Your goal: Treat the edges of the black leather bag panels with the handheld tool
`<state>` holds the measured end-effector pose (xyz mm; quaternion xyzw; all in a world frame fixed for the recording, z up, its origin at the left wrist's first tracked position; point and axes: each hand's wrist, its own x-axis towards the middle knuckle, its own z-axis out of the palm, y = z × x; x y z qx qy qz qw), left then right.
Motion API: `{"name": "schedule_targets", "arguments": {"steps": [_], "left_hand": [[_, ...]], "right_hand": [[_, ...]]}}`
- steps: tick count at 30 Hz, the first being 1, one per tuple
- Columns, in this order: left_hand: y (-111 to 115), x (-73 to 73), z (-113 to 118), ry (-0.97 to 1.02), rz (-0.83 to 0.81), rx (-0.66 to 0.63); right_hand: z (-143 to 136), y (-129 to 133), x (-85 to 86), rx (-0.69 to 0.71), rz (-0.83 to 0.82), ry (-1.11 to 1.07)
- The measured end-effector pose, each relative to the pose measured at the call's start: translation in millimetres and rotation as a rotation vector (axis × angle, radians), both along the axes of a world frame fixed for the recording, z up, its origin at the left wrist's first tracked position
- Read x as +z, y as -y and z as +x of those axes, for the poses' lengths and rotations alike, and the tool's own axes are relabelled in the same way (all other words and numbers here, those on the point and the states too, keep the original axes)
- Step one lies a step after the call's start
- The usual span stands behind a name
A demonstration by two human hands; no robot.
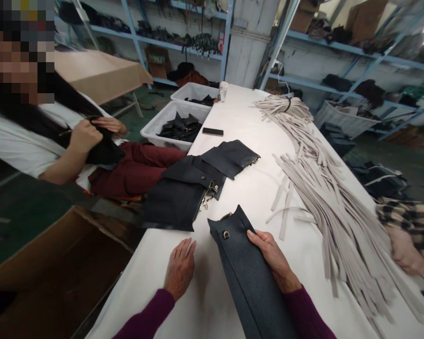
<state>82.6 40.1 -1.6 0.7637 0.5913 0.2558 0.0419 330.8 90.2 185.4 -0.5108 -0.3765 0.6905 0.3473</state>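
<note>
A dark leather piece (245, 266) with a small metal ring near its top end stands out in front of me, over the white table. My right hand (273, 256) grips its right edge, thumb on the near face. To its left, my left hand (180, 268) is over the table with nothing in it, fingers extended and close to each other. Beyond my left hand, several black leather pieces (173, 202) with zippers and metal clasps overlap along the table's left edge. Another black piece (231, 157) lies at the far end of that pile.
Long pale strips (325, 202) spread along the right of the white table (247, 110). A phone (212, 132) lies near plastic bins (155, 129) of black pieces. A seated person (88, 141) works at left; another person's hand (408, 252) is at right. An open cardboard box (60, 254) stands lower left.
</note>
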Motion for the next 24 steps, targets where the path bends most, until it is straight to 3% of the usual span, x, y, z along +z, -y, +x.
{"name": "schedule_targets", "arguments": {"steps": [3,5,8,11,14,16,18,21,24], "left_hand": [[2.0,13.0,-4.4,0.33,-0.051,0.016],[8.5,34.4,-12.4,0.472,-0.075,0.043],[26.4,89.0,-32.9,0.6,-0.118,0.054],[47.0,150.7,-54.7,0.786,-0.199,-0.05],[64.9,186.2,-68.1,0.734,-0.246,-0.213],[75.0,189.8,-72.2,0.662,-0.283,-0.266],[83.7,183.8,-74.4,0.646,-0.342,-0.264],[93.3,173.9,-77.1,0.753,-0.531,-0.229],[98.0,174.6,-79.8,0.835,-0.686,-0.231]], "right_hand": [[-11.0,29.0,8.0,-0.042,0.034,0.078],[-18.8,48.5,12.6,-0.058,0.064,0.148],[-33.1,76.3,19.1,-0.056,0.117,0.266],[-52.8,101.4,25.5,-0.029,0.179,0.376],[-75.1,123.2,31.7,0.006,0.238,0.445],[-88.4,135.4,35.4,0.021,0.26,0.458],[-99.1,145.3,38.0,0.018,0.268,0.454],[-111.5,156.0,39.6,-0.009,0.268,0.428],[-120.3,164.0,38.0,-0.04,0.253,0.37]]}}
